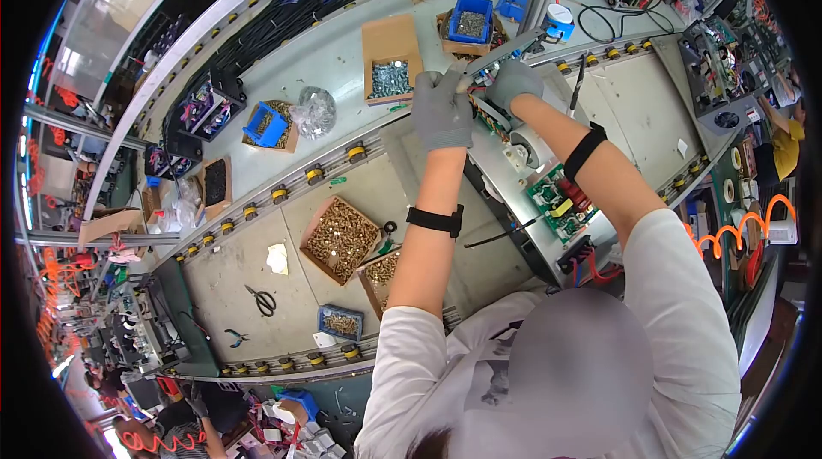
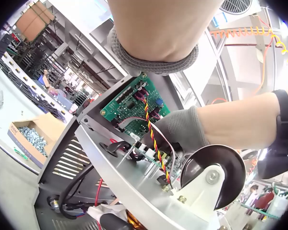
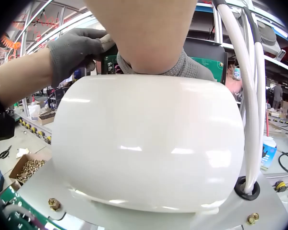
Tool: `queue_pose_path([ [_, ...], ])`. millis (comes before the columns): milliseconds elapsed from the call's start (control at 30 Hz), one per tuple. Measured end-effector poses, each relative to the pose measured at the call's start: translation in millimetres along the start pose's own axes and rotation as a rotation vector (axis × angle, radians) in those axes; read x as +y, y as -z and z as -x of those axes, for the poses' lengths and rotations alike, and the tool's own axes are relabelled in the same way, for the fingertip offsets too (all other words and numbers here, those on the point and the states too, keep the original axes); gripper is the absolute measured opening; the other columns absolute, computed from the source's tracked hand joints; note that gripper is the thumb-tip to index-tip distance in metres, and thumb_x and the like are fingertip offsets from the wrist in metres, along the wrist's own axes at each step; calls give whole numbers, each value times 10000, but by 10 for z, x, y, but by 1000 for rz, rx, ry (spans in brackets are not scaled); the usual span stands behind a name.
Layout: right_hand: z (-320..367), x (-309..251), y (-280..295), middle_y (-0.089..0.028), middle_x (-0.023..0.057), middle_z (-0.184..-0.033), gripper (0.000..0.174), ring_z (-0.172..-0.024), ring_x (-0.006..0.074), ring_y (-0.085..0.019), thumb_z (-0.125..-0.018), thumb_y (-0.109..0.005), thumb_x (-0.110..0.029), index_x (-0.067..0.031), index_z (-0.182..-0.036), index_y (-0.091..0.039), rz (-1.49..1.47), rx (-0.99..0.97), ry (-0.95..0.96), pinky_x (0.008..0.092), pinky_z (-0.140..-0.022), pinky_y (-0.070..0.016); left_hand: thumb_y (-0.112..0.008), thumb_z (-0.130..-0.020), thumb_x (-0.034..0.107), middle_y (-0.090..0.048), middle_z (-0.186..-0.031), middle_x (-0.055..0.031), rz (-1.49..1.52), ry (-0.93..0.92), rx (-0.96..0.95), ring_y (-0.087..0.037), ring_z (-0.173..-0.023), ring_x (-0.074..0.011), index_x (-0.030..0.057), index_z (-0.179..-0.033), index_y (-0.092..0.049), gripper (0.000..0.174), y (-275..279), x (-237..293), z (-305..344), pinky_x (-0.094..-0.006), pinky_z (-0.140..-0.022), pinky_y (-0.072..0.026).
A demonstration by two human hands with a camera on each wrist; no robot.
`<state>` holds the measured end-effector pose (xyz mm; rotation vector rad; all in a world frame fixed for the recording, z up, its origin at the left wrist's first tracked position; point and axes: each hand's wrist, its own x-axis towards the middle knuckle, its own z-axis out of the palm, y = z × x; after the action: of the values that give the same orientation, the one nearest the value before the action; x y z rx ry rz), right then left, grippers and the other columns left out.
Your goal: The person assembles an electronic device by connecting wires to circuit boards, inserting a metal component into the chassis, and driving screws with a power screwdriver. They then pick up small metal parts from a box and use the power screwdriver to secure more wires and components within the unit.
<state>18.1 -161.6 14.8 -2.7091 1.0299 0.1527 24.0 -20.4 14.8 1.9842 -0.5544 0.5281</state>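
Note:
In the head view a metal chassis (image 1: 511,169) with circuit boards stands before the person. My left hand (image 1: 443,108), in a grey glove, grips the left end of its upright dark panel (image 1: 505,53); the right wrist view shows the left fingers (image 3: 77,51) at that panel's edge. Behind the panel's green circuit board (image 2: 134,108), my right hand (image 2: 182,130), also gloved, reaches in among wires and connectors; its fingertips are hidden, so what they hold I cannot tell. A twisted red, yellow and black cable (image 2: 151,132) runs down from the board. A black caster wheel (image 2: 213,175) sits near the right hand.
A white rounded cover (image 3: 149,143) fills the right wrist view, beside white cables (image 3: 252,105). Cardboard boxes of brass fasteners (image 1: 340,241) and silver screws (image 1: 391,78) lie on the benches. Scissors (image 1: 261,300), pliers (image 1: 235,337) and a roller rail (image 1: 314,174) are nearby.

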Motion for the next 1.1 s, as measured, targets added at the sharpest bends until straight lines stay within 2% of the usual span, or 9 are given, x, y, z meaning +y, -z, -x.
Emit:
queue_pose_path([
  [100,27,43,6,-671,114,-964,374,-896,254,-648,-680,-720,-368,-89,-928,-697,-38,-52,-7,349,-762,-509,-664,-729,116,-467,-750,-77,-11,-1,12,-504,-657,-242,193,-989,-696,273,-20,-9,3,-353,-588,-433],
  [433,46,55,21,-673,97,-952,379,-867,249,-653,-695,-710,-398,-101,-930,-699,-65,-8,-34,352,-733,-507,-675,-727,153,-478,-744,-83,-4,5,17,-513,-674,-252,187,-978,-697,254,-33,-13,29,-361,-601,-438],
  [533,62,15,52,-668,95,-983,377,-904,242,-646,-708,-705,-406,-110,-941,-698,-19,-53,-11,344,-755,-500,-674,-730,166,-476,-755,-90,6,-4,7,-511,-687,-257,176,-985,-697,256,-22,-22,21,-364,-611,-437],
  [600,66,-13,52,-659,92,-1012,380,-939,238,-633,-719,-699,-416,-115,-951,-697,84,-36,-46,344,-799,-476,-656,-751,188,-496,-811,-106,16,56,-26,-537,-749,-270,185,-1016,-680,267,-12,-6,29,-357,-681,-456],
  [700,53,33,6,-652,92,-1025,393,-951,236,-623,-711,-705,-422,-111,-950,-697,93,25,17,345,-829,-453,-658,-748,190,-496,-823,-105,10,49,-16,-537,-755,-266,183,-1009,-683,262,-29,-20,33,-357,-681,-455],
  [900,0,74,-16,-654,103,-995,391,-927,253,-624,-684,-730,-404,-82,-904,-698,-55,-1,-8,356,-842,-439,-657,-746,189,-505,-810,-94,13,50,-19,-549,-740,-257,165,-987,-691,245,-1,16,55,-348,-667,-461],
  [1100,-30,78,-59,-657,104,-976,385,-915,254,-627,-667,-742,-393,-71,-873,-697,-73,20,-26,358,-832,-446,-671,-724,200,-554,-831,-97,8,70,8,-588,-716,-239,148,-964,-694,247,-31,4,60,-334,-643,-478],
])
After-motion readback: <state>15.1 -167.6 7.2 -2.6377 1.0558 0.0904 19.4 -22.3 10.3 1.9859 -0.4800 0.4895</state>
